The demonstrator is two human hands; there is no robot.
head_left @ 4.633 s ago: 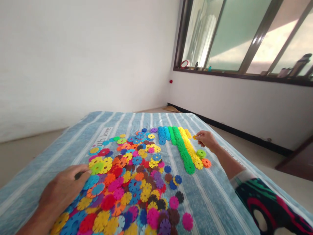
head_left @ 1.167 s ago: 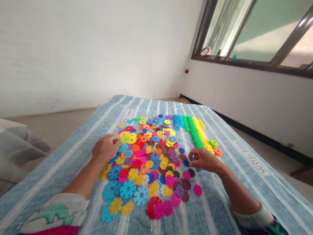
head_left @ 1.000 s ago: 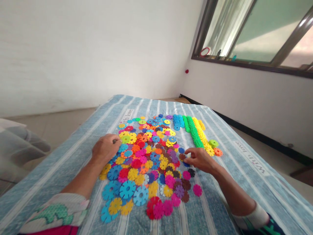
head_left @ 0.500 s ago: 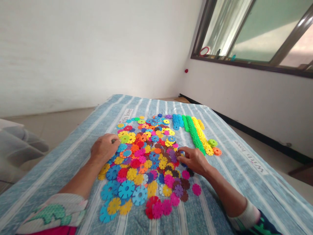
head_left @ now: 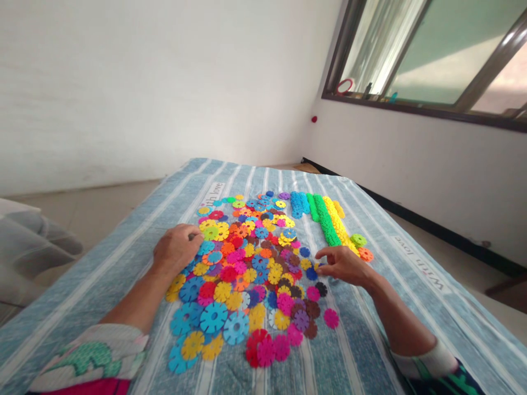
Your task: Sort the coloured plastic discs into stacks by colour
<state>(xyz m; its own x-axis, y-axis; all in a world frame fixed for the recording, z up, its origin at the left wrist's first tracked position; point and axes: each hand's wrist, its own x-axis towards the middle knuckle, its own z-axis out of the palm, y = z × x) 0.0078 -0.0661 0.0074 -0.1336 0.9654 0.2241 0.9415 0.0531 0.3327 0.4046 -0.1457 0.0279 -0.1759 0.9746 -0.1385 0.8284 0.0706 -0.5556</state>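
A spread of flat plastic snowflake discs (head_left: 247,274) in many colours lies on a blue striped cloth (head_left: 123,263). My left hand (head_left: 177,249) rests on the pile's left edge with its fingers curled over something small and dark. At the pile's right edge, my right hand (head_left: 343,265) has the index finger stretched out and the thumb pinched on what looks like a small yellow disc (head_left: 317,267). Beyond it, sorted discs lie in rows: blue (head_left: 298,204), green (head_left: 327,225) and yellow (head_left: 340,225).
A loose green disc (head_left: 359,240) and an orange disc (head_left: 365,254) lie at the near end of the yellow row. White walls stand behind, with a window (head_left: 432,49) at the upper right. Bare floor shows on both sides of the cloth.
My right hand reached left into the pile half a second ago and has drawn back to the right with its fingers pinched. My left hand has stayed in place.
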